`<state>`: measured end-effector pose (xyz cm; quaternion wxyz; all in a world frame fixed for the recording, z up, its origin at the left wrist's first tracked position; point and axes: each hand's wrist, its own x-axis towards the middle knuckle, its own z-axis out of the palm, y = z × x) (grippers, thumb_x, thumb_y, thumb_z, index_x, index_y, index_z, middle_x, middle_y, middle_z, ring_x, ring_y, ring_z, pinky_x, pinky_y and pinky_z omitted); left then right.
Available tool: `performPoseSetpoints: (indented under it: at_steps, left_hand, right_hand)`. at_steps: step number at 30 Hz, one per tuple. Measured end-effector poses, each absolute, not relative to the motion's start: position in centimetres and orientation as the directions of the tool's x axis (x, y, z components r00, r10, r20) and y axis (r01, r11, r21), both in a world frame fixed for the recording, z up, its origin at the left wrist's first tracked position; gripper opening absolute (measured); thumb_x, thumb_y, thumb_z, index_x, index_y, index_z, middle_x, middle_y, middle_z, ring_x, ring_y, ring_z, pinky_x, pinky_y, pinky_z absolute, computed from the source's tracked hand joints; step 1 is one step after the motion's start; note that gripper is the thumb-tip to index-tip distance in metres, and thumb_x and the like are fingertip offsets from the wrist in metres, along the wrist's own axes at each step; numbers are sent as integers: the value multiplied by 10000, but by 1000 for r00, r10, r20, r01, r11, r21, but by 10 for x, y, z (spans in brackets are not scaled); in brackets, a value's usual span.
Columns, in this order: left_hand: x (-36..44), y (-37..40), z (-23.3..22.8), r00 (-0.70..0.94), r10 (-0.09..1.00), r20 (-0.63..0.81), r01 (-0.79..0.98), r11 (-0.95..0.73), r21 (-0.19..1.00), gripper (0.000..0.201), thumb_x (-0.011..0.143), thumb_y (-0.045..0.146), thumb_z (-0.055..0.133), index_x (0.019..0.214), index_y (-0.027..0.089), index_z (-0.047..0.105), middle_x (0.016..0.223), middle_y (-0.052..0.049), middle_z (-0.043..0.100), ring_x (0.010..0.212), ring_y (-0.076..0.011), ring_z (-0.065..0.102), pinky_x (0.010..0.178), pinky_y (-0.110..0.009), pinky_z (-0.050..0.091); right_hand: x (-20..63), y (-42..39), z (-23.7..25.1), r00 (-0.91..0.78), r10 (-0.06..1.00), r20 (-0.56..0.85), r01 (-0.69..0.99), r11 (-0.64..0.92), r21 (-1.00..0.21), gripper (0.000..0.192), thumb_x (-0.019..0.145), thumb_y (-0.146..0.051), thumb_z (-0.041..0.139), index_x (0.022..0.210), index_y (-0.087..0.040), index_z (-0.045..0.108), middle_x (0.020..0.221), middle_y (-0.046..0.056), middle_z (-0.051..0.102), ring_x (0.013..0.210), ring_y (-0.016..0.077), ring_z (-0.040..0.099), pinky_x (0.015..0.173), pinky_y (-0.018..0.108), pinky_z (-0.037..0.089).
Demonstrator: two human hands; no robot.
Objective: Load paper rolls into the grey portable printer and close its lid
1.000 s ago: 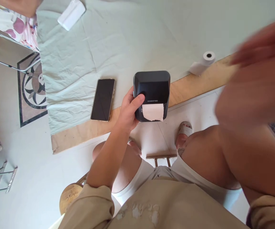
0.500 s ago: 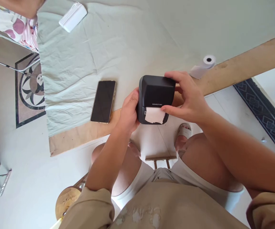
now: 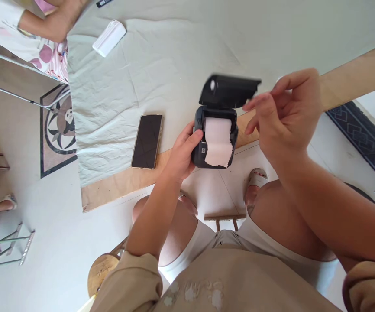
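My left hand (image 3: 185, 149) is closed around the left side of a small black label printer (image 3: 198, 161), its thumb on the near edge. The printer's lid (image 3: 229, 90) stands raised at the back. Inside lies a white paper roll (image 3: 218, 130), its torn end hanging over the printer's front. My right hand (image 3: 286, 112) hovers just right of the lid, fingers loosely bent and apart, with nothing seen between them; whether a fingertip touches the lid I cannot tell. A dark-screened phone (image 3: 147, 141) lies on the table to the left of the printer.
A pale green cloth (image 3: 109, 99) covers the table, leaving its wooden edge (image 3: 116, 184) bare. A white object (image 3: 109, 38) lies at the back left, near another person's arm (image 3: 53, 26). A round wooden stool (image 3: 102, 274) stands at lower left.
The printer's lid has swung up from closed, uncovering the paper roll. My right hand has moved off the printer, up and to the right. My left hand keeps its hold.
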<state>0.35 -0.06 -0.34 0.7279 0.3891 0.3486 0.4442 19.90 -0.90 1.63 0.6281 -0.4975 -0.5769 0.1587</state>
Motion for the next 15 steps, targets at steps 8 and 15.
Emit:
performPoseSetpoints:
  at_steps: [8,15]
  left_hand:
    - [4,0,-5,373,920,-121,-374,269,888,354,936,485,782,1190,241,743,1268,-36,774,1312,-281,706,1078,-348,626]
    - [4,-1,-3,388,915,-113,-328,251,911,371,926,518,791,1181,249,768,1222,-26,777,1329,-304,694,1053,-354,638]
  right_hand:
    - [194,-10,42,-210,956,205,924,262,-279,194,949,-313,580,1064,-241,719,1046,36,769,753,189,634,612,324,267]
    - [206,-14,55,-253,964,84,873,265,-409,265,840,-322,687,1087,-231,653,711,-2,635,582,149,519,575,311,287]
